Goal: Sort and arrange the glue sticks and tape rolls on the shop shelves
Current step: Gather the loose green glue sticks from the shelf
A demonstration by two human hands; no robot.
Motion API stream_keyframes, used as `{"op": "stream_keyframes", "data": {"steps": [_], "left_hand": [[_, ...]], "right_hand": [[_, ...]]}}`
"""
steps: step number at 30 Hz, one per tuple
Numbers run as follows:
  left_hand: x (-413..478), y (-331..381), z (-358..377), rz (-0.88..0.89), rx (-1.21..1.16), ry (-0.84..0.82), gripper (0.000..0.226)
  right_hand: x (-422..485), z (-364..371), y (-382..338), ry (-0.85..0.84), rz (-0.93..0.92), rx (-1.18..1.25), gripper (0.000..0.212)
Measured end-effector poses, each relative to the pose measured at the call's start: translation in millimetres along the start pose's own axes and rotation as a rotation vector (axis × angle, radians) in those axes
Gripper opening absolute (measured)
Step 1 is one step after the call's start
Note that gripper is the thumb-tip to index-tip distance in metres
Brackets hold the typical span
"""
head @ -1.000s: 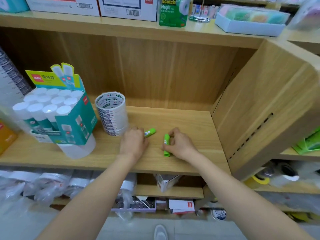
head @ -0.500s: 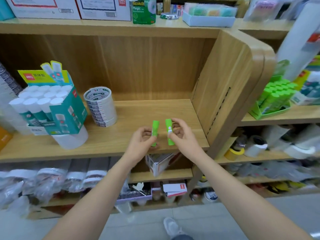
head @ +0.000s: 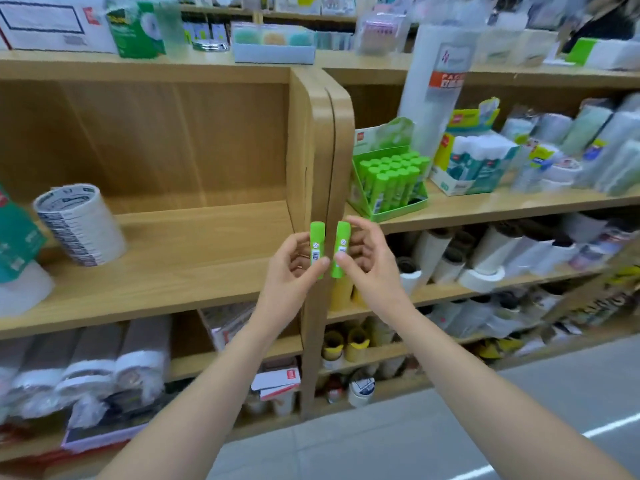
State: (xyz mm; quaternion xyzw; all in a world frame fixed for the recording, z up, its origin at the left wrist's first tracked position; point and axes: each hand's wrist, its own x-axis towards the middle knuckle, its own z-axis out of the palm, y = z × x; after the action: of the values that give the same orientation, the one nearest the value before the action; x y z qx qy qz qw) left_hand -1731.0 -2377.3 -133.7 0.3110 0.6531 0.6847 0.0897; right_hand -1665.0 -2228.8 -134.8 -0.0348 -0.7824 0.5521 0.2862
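White carton top left (label blurred); pale blue tray; grey floor.

Your left hand hides part of the left glue stick, your right hand part of the right glue stick; the print on both is too small to read; at nine o'clock the edge cuts off the teal box; the wrapped goods toward two o'clock are blurred.

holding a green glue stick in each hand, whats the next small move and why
Probably carry both sticks right, past the wooden divider, to the green display box. The left hand pinches the left glue stick, the right hand the right glue stick, both upright; that box holds matching green sticks, so they likely belong there.
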Motion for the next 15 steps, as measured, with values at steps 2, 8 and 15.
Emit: {"op": "stream_keyframes", "data": {"steps": [2,8,15], "left_hand": [[9,1,35,0.041,0.020,0.033,0.033],[40,5,109,0.149,0.219,0.234,0.033],[73,26,134,0.243,0.494,0.427,0.035]], "right_hand": [[5,-36,6,0.033,-0.018,-0.028,0.049],[35,-117,25,0.075,-0.065,-0.071,0.048],[91,-149,21,0.119,-0.136,-0.093,0.047]]}}
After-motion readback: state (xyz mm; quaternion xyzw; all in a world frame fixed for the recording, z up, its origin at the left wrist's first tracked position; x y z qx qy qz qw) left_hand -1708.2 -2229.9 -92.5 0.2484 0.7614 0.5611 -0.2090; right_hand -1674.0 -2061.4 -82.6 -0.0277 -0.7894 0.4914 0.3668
